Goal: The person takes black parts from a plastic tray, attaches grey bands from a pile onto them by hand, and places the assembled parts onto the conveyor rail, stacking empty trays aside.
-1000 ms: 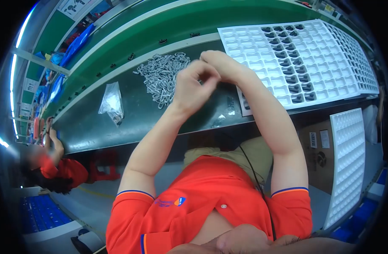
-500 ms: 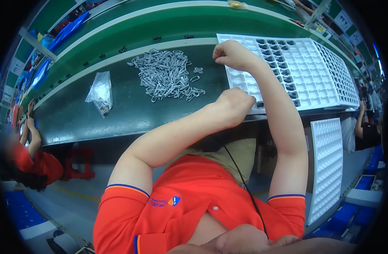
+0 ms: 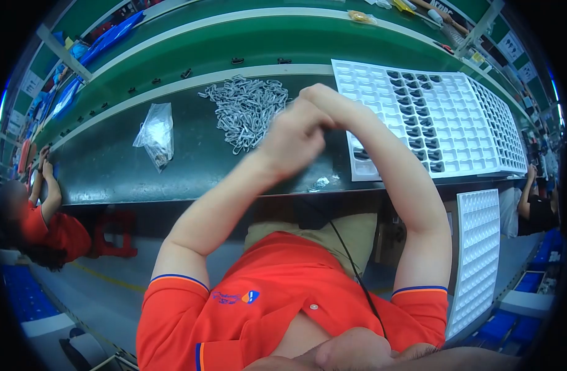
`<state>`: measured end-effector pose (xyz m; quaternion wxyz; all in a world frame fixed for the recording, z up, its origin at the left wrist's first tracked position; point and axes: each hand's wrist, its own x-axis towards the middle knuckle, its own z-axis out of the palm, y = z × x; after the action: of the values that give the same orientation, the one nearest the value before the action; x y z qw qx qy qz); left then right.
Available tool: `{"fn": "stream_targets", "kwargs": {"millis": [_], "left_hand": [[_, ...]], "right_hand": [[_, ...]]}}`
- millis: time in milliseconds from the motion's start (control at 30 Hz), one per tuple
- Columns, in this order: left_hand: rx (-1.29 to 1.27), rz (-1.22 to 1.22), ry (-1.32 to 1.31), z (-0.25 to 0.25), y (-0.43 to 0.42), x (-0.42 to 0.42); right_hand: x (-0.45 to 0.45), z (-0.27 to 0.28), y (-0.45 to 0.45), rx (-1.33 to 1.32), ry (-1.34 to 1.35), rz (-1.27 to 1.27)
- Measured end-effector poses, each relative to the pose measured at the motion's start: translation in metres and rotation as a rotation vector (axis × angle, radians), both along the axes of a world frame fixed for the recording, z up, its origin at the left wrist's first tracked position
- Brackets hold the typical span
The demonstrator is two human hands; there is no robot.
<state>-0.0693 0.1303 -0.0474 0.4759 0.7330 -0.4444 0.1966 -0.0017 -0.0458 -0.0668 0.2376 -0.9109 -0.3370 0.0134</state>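
Metal clips [image 3: 245, 114] look light, stiff, best side-pinched; can't tell if my left hand [image 3: 297, 137] or right hand [image 3: 325, 101] holds one.

Bare worktop [image 3: 101, 176] is stretching left of the bag [image 3: 155, 136], and a narrower lane is running between the bag and the clips [image 3: 243, 111], leaving room for a hand coming from the near edge. The clips are blocking the middle. The left hand [image 3: 296, 137] and right hand [image 3: 320, 98] are overlapping in view, crowding the gap before the tray [image 3: 465, 120]. The right arm [image 3: 385, 148] is crossing the tray's left part, while the rail [image 3: 311, 69] is bounding the far side.
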Motion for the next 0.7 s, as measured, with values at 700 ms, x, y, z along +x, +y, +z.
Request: {"fn": "stream_targets", "kwargs": {"millis": [700], "left_hand": [[-0.336, -0.106, 0.976, -0.028, 0.034, 0.089]], "right_hand": [[-0.021, -0.006, 0.026, 0.968, 0.167, -0.432]]}}
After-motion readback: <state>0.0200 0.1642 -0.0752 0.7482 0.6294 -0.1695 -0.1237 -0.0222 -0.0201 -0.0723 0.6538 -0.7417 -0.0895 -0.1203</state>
